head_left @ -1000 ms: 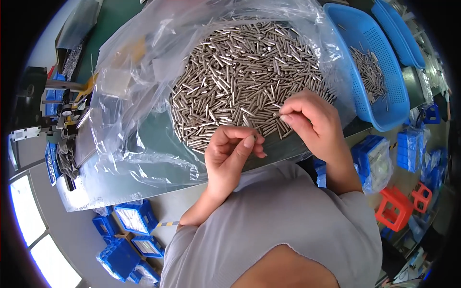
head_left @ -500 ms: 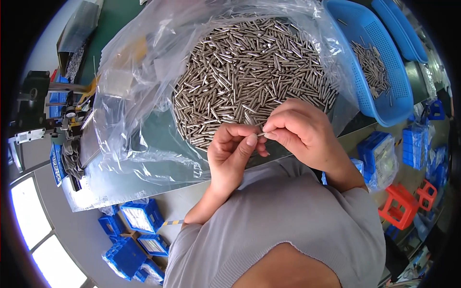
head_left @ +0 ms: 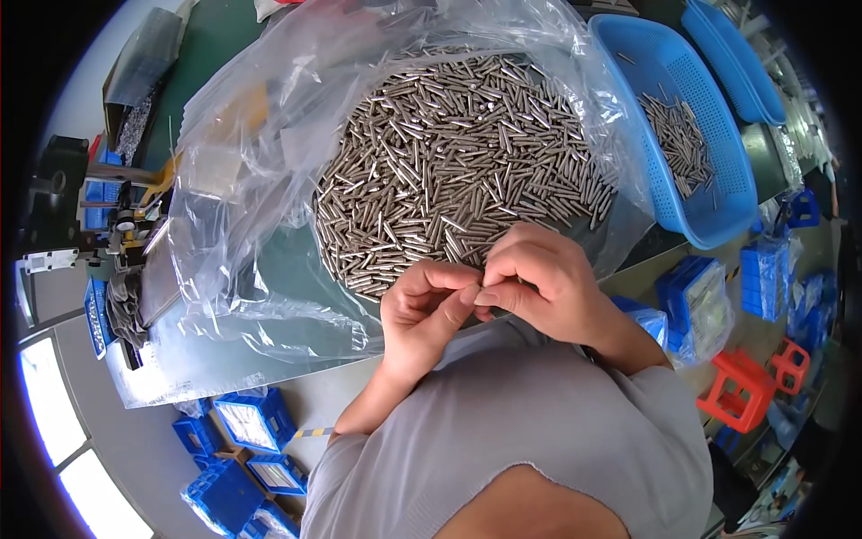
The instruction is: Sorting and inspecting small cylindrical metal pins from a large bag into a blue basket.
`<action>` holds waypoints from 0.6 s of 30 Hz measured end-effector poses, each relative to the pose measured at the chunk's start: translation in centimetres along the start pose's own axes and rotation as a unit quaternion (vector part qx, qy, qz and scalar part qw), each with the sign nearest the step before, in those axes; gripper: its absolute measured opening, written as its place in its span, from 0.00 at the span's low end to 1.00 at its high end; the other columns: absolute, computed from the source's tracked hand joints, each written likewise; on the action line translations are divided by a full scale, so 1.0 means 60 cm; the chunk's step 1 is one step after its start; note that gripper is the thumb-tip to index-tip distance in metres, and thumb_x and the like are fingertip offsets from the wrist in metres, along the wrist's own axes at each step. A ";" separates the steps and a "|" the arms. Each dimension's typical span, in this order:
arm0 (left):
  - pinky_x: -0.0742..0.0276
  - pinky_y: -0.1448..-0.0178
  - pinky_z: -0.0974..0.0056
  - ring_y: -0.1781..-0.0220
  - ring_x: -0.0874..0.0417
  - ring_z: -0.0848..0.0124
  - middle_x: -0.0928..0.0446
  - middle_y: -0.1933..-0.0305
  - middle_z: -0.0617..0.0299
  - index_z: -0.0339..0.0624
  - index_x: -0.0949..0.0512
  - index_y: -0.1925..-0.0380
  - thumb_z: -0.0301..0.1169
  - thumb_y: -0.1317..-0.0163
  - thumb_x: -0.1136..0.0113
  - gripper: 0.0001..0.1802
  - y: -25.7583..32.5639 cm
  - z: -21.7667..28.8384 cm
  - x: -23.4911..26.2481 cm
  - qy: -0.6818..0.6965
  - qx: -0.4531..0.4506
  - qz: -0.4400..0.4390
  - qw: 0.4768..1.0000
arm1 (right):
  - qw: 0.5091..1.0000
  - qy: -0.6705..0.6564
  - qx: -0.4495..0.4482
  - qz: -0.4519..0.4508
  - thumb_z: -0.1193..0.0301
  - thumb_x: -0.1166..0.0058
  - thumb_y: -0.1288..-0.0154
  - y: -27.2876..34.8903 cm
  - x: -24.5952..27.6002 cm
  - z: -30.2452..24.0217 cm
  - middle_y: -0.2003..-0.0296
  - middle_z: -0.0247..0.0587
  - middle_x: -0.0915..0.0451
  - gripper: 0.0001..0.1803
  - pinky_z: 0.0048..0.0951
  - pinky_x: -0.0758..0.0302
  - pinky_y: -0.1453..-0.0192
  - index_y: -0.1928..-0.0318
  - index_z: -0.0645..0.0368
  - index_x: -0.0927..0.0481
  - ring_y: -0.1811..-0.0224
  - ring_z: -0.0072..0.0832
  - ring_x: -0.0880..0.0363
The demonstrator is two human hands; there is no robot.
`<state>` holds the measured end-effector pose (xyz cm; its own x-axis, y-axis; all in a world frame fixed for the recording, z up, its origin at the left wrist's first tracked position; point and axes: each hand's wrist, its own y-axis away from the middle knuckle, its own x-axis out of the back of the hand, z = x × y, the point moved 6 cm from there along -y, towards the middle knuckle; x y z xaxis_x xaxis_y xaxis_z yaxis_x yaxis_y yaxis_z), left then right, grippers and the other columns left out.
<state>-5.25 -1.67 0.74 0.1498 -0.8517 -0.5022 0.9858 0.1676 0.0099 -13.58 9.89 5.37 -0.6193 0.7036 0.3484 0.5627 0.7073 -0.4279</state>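
My left hand (head_left: 420, 314) and my right hand (head_left: 544, 280) meet fingertip to fingertip at the near edge of a large heap. Both are closed in a pinch around a small metal pin, which the fingers almost wholly cover now. The heap is made of many short, slim silver-grey metal pins (head_left: 449, 171). It lies on a clear plastic bag (head_left: 238, 278) spread over the green table (head_left: 215, 49). To the right of the heap, a blue perforated basket (head_left: 718, 229) holds a smaller pile of similar pins (head_left: 680, 148).
Another blue basket (head_left: 738, 67) sits farther right. At the left edge stands a black mechanical device (head_left: 61, 193). Blue crates (head_left: 224, 494) are stacked on the floor at lower left, and wrapped blue crates (head_left: 684, 301) with a red stool (head_left: 738, 391) at right.
Both hands sit slightly lower and to the left in the picture, still joined in a pinch. The pin showing between the fingertips earlier is now mostly covered. The whole view has shifted a little.
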 end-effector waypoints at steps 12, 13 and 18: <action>0.20 0.58 0.67 0.66 0.20 0.72 0.22 0.60 0.52 0.32 0.28 0.61 0.19 0.35 0.47 0.04 -0.007 0.003 0.013 -0.009 -0.021 0.030 0.999 | 0.828 0.408 -0.068 0.378 0.79 0.37 0.45 0.021 0.213 -0.038 0.64 0.39 0.21 0.11 0.29 0.28 0.59 0.60 0.61 0.21 0.66 0.28 0.25; 0.20 0.58 0.67 0.65 0.20 0.72 0.22 0.60 0.52 0.32 0.28 0.60 0.19 0.35 0.47 0.05 -0.005 0.004 0.017 -0.016 -0.025 0.032 0.999 | 0.873 0.378 -0.034 0.306 0.79 0.38 0.45 0.007 0.171 -0.033 0.64 0.40 0.21 0.11 0.31 0.27 0.59 0.60 0.60 0.21 0.65 0.33 0.24; 0.19 0.58 0.66 0.64 0.20 0.71 0.22 0.59 0.52 0.31 0.28 0.58 0.19 0.35 0.47 0.06 -0.003 0.002 0.001 -0.027 -0.010 0.035 0.999 | 0.954 0.295 -0.013 0.042 0.74 0.35 0.53 -0.025 0.046 0.007 0.64 0.40 0.24 0.17 0.38 0.25 0.61 0.59 0.57 0.22 0.63 0.41 0.24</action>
<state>-5.41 -1.78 0.82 0.2221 -0.8633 -0.4531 0.9713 0.2364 0.0257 -16.36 10.77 6.62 -0.1596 0.6684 0.7265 0.6145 0.6432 -0.4568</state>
